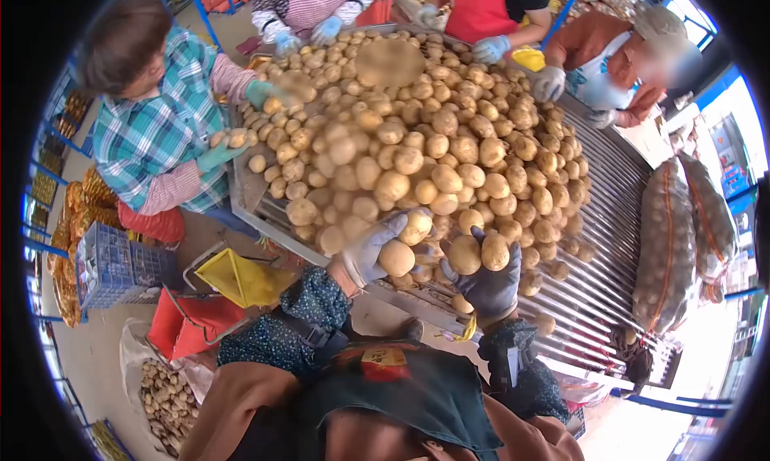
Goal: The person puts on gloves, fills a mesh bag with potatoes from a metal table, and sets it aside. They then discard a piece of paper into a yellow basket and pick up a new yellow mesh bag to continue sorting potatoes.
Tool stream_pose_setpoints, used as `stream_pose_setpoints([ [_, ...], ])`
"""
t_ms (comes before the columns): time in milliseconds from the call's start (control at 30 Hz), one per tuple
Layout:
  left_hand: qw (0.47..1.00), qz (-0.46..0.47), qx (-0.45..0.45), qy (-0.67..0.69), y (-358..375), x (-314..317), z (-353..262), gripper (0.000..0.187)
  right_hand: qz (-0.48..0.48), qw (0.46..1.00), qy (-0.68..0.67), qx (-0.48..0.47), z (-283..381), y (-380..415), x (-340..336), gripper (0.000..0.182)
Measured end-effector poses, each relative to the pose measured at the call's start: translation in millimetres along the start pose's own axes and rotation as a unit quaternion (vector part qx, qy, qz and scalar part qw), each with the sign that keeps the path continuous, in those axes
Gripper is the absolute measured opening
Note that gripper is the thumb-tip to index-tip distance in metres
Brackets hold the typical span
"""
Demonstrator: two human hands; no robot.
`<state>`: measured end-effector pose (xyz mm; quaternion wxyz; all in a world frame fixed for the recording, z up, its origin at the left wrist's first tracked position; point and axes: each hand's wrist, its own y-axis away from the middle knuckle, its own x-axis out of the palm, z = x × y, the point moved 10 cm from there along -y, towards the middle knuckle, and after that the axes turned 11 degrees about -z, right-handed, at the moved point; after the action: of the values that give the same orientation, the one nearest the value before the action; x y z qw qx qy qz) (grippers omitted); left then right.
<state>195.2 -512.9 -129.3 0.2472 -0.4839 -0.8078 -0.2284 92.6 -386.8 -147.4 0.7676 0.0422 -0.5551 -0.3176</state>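
Note:
A large heap of potatoes point(449, 180) covers the sorting table in front of me. My left hand point(373, 248), in a grey glove, is closed around two potatoes point(395, 259) at the heap's near edge. Just to the right, my right hand point(493, 289) wears a darker glove and has its fingers curled round two more potatoes point(465, 255). The palms face each other, a short gap apart. Parts of the fingers are hidden behind the potatoes.
The metal roller table point(593, 301) extends right, with full mesh sacks point(666, 244) beside it. Several gloved co-workers stand around the heap; one on the left holds potatoes point(237, 138). A yellow bin point(241, 277), red bin point(188, 325), blue crate point(116, 264) and potato sack point(168, 401) stand lower left.

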Motion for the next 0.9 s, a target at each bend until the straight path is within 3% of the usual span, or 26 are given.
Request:
stream_pose_setpoints([
  [33,0.97,-0.065,-0.118,0.204,21.3,-19.7,12.8,0.053,0.018,0.999,0.0,0.05,-26.0,0.9,24.0,0.073],
  [67,0.961,-0.094,-0.127,0.227,43.9,-42.5,12.3,0.053,0.063,0.998,0.02,0.017,-46.2,-5.5,34.8,0.076],
  [133,0.95,-0.16,-0.072,0.26,89.6,-107.2,16.9,0.051,0.042,0.987,0.047,0.148,-115.7,-11.2,52.0,0.074],
  [200,0.963,-0.229,0.005,0.144,146.2,-171.7,14.5,0.058,0.064,0.972,0.083,0.21,-179.4,-18.0,65.2,0.072],
  [300,0.948,-0.306,0.078,-0.033,216.2,-231.8,0.4,0.074,0.177,0.922,0.091,0.332,-283.6,-21.1,83.8,0.065],
  [367,0.949,-0.303,0.093,0.008,256.9,-253.5,-14.6,0.064,0.196,0.887,0.135,0.397,-343.6,-18.9,104.9,0.059],
  [400,0.914,-0.32,0.073,0.237,276.0,-269.8,-10.8,0.059,0.197,0.877,0.165,0.405,-374.5,-26.4,103.3,0.056],
  [433,0.832,-0.315,0.052,0.454,289.8,-278.4,-2.7,0.055,0.197,0.868,0.195,0.411,-404.2,-35.1,101.0,0.054],
  [467,0.828,-0.318,0.06,0.458,302.5,-290.7,-1.7,0.055,0.178,0.867,0.19,0.426,-431.7,-38.0,111.5,0.051],
  [500,0.837,-0.367,0.098,0.393,320.3,-315.7,-1.8,0.049,0.179,0.862,0.194,0.432,-457.4,-40.8,122.4,0.051],
  [567,0.836,-0.457,0.166,0.254,354.0,-359.0,-5.7,0.048,0.143,0.859,0.194,0.451,-508.0,-52.0,131.8,0.034],
  [700,0.797,-0.561,0.176,0.142,377.5,-418.3,-28.7,0.046,0.093,0.858,0.245,0.442,-586.5,-88.1,120.4,0.035],
  [733,0.777,-0.564,0.181,0.212,377.7,-426.3,-32.7,0.044,0.097,0.851,0.307,0.414,-594.3,-95.4,120.1,0.035],
  [767,0.776,-0.564,0.179,0.218,378.6,-434.3,-37.2,0.044,0.099,0.84,0.369,0.385,-598.9,-103.8,118.3,0.036],
  [800,0.764,-0.607,0.177,0.132,387.9,-444.5,-45.7,0.042,0.114,0.801,0.465,0.359,-605.8,-116.0,106.0,0.04],
  [833,0.745,-0.643,0.173,0.043,395.5,-452.1,-55.2,0.04,0.109,0.8,0.469,0.359,-612.2,-123.3,96.9,0.04],
  [900,0.74,-0.642,0.169,0.109,396.8,-465.8,-49.1,0.04,0.056,0.731,0.6,0.321,-607.6,-138.4,71.1,0.041],
])
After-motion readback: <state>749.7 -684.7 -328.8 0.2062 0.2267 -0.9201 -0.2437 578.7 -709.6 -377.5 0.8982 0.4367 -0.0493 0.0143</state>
